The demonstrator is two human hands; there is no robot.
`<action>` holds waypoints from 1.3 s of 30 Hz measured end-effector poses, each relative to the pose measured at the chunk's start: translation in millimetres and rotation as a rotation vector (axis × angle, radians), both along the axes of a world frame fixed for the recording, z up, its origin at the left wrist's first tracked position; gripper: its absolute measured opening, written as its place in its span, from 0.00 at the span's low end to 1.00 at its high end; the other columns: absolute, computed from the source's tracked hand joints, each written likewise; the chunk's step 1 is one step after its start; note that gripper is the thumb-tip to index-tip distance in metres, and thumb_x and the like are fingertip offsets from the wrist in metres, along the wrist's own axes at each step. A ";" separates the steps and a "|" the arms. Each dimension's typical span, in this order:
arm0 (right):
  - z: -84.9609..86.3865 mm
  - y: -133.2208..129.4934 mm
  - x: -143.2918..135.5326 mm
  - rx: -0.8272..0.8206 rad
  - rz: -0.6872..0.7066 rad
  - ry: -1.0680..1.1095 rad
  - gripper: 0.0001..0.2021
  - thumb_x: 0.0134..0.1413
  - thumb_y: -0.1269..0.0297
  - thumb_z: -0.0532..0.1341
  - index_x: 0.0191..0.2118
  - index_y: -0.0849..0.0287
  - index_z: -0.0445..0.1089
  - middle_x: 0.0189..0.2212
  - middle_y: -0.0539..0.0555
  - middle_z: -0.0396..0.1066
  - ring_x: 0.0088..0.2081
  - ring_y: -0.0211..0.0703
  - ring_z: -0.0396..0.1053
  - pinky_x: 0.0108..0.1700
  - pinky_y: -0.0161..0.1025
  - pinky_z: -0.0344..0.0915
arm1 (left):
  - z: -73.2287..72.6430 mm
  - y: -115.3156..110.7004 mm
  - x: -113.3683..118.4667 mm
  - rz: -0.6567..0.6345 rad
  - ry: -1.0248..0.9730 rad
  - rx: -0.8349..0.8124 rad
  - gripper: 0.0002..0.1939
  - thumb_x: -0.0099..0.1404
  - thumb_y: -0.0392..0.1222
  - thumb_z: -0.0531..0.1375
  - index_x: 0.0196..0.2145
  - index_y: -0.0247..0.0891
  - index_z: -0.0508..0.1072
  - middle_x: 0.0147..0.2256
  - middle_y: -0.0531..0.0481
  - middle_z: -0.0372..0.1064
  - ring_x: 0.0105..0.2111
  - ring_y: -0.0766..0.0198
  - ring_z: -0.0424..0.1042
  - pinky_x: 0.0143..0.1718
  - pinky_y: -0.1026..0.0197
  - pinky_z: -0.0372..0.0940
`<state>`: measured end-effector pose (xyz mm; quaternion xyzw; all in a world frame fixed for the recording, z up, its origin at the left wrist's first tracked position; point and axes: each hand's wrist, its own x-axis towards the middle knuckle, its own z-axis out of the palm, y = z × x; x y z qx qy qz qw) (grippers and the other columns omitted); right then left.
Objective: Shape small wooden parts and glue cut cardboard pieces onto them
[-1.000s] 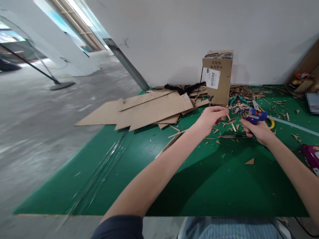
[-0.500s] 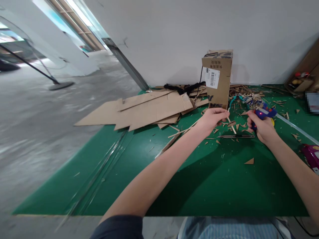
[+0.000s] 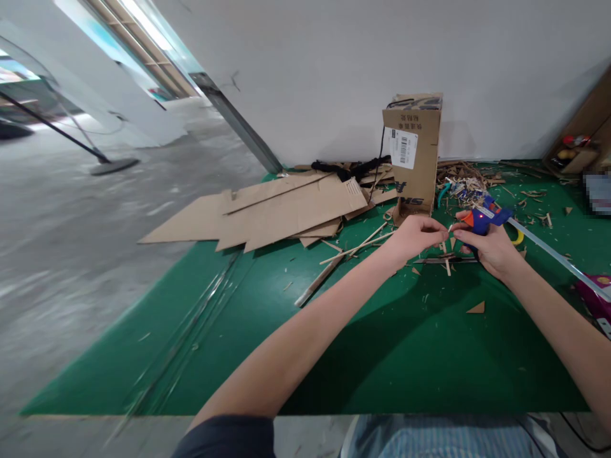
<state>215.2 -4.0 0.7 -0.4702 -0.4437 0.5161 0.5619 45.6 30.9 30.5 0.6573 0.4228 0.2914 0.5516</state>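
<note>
My left hand (image 3: 418, 238) pinches the upper end of a thin wooden stick (image 3: 448, 266) between its fingertips. The stick points down and passes through a small cardboard piece (image 3: 447, 256). Wrapped in my right hand (image 3: 497, 252) is a blue glue gun (image 3: 481, 220) with an orange nozzle end facing left. A long translucent glue stick (image 3: 554, 251) juts from its back towards the right. My right thumb and fingertips come close to the stick's top by my left fingers; whether they touch it I cannot tell. Beneath the hands lies a slim utility knife (image 3: 424, 261), partly hidden.
A tall cardboard box (image 3: 420, 152) stands behind my hands, with scraps (image 3: 465, 181) to its right. Cardboard sheets (image 3: 291, 213) and wooden sticks (image 3: 365, 245) lie left. A yellow ring (image 3: 519, 238), a magenta object (image 3: 592, 292) and a cardboard triangle (image 3: 476, 308) are rightward.
My right hand has brought the glue gun leftward, close to my left hand. My left hand has shifted slightly right and down, and the wooden stick now hangs more upright.
</note>
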 end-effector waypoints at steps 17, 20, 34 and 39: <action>-4.1 0.2 -1.1 -0.012 0.004 0.001 0.23 0.32 0.58 0.73 0.39 0.56 0.69 0.28 0.48 0.68 0.27 0.36 0.63 0.22 0.34 0.58 | 1.3 -4.9 1.6 -0.051 0.108 0.016 0.08 0.53 0.39 0.64 0.30 0.32 0.78 0.24 0.50 0.69 0.27 0.66 0.65 0.29 0.64 0.59; -0.1 0.4 -0.8 -0.002 -0.027 0.029 0.21 0.32 0.61 0.73 0.37 0.56 0.69 0.26 0.47 0.65 0.26 0.35 0.62 0.21 0.34 0.56 | 0.7 -3.5 1.3 -0.044 0.126 0.016 0.08 0.54 0.39 0.64 0.31 0.31 0.78 0.25 0.49 0.70 0.27 0.66 0.65 0.29 0.64 0.59; -14.9 17.4 26.5 0.057 -0.206 -0.347 0.17 0.39 0.59 0.68 0.39 0.56 0.70 0.32 0.52 0.70 0.29 0.40 0.66 0.20 0.35 0.62 | -4.8 38.8 -28.9 0.232 -0.050 0.127 0.05 0.59 0.36 0.62 0.32 0.32 0.75 0.24 0.48 0.68 0.24 0.70 0.65 0.28 0.63 0.61; -17.3 18.2 26.4 0.103 -0.218 -0.279 0.18 0.38 0.60 0.69 0.39 0.56 0.70 0.34 0.52 0.70 0.30 0.40 0.66 0.20 0.34 0.61 | -5.6 36.9 -28.2 0.196 -0.046 0.147 0.06 0.59 0.38 0.62 0.32 0.32 0.75 0.25 0.49 0.68 0.24 0.70 0.64 0.29 0.64 0.61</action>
